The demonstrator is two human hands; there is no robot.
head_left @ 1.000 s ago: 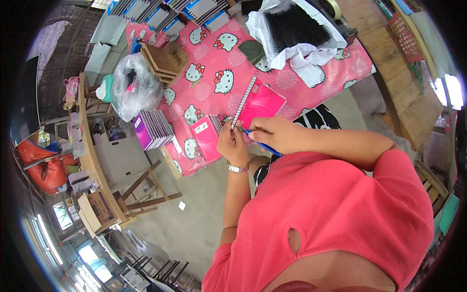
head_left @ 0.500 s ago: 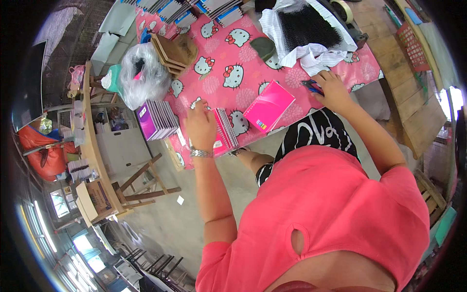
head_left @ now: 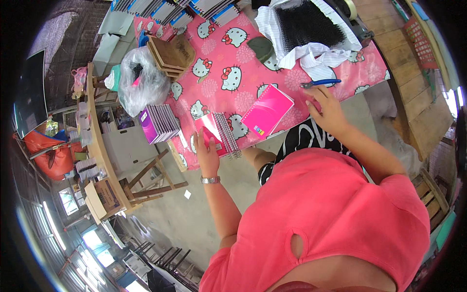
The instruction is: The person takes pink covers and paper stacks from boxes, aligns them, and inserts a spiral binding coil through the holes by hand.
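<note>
My left hand rests against the near left side of a stack of pink spiral notebooks, its fingers stretched out and not wrapped round it. To the right, a single pink spiral notebook lies askew at the table's near edge. My right hand is beyond its right corner, thumb and fingers apart, holding nothing I can see. Just past those fingertips lie blue-handled pliers on the pink cartoon-cat tablecloth.
Purple spiral notebooks stand stacked at the table's left edge, near a clear plastic bag and brown wooden boards. A dark green cap-like item and black mesh on white cloth lie at the back. More notebooks sit far left.
My right hand has let go of the pliers, which now lie turned beyond its fingers. My left hand has drawn back from over the pink stack to its near left side.
</note>
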